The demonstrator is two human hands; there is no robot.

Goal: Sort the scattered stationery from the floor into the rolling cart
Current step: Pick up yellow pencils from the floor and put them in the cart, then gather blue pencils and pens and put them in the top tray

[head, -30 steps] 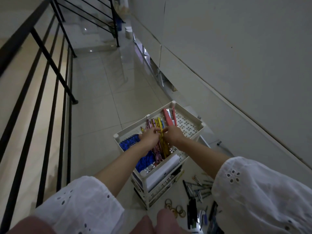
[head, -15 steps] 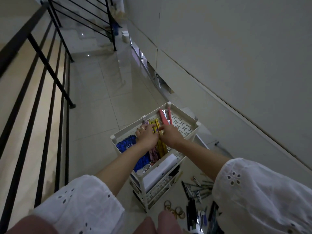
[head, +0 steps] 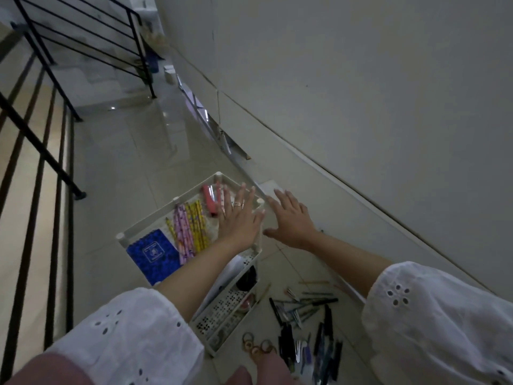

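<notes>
"Start big. Where did things stand?"

"The tiled floor (head: 125, 162) filled the left and middle of the frame. The rolling cart (head: 121, 237) stood at centre, its top tray facing the camera. At the tray's lower left lay the blue notebook (head: 152, 254)."

"And the hands?"

"A second earlier both were down on the pencils (head: 188, 232), fingers curled on the bundle. By this moment they had come off. The left hand (head: 238, 220) hovered flat over the right part of the tray, fingers straight and spread, holding nothing. The right hand (head: 291, 220) was past the cart's right edge, also splayed and empty."

"So the pencils were released?"

"Yes. They lay in a row just beside the notebook, with a pink item (head: 208, 201) further up the tray. That batch looked done to me."

"What remained?"

"Plenty. A heap of pens (head: 305, 323) lay on the floor at lower centre-right, near the cart's foot, and a few rings (head: 256, 345) sat just left of them. I'd judge the job about midway, the pens likely next."
</notes>
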